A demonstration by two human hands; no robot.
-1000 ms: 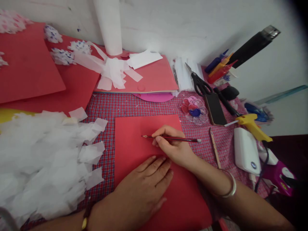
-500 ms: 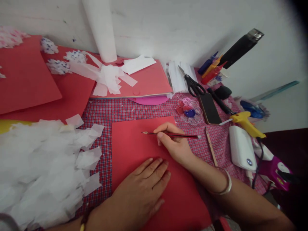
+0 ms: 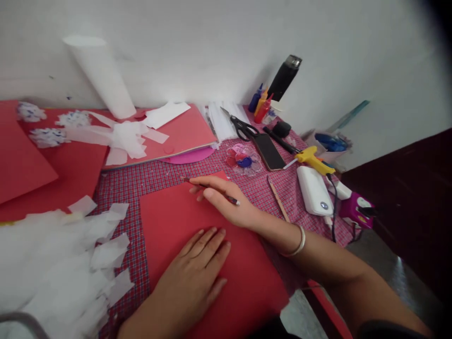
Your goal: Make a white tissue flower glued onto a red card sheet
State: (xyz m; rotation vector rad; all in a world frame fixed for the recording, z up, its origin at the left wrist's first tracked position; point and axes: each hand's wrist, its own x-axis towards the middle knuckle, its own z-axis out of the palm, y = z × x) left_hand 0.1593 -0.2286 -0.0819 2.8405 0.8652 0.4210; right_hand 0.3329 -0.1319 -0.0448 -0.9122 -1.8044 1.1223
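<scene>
My right hand has its fingers closed round a thin, dark-handled paintbrush. The brush lies at a low slant, its tip pointing left near the far edge of a red paper sheet. Whether the tip touches anything cannot be made out. My left hand rests flat on the same sheet, fingers stretched out and holding nothing. Beyond my right hand sits a clear flower-shaped palette with red, pink and blue paint in it.
Cut white paper pieces are heaped at left. Behind are red sheets, a white roll and scissors. Farther right lie a phone, a wooden stick, a yellow glue gun and a white device.
The view has swung to the right. My right hand has carried the brush toward the sheet's far edge, and the brush is angled differently. My left hand stays flat on the paper.
</scene>
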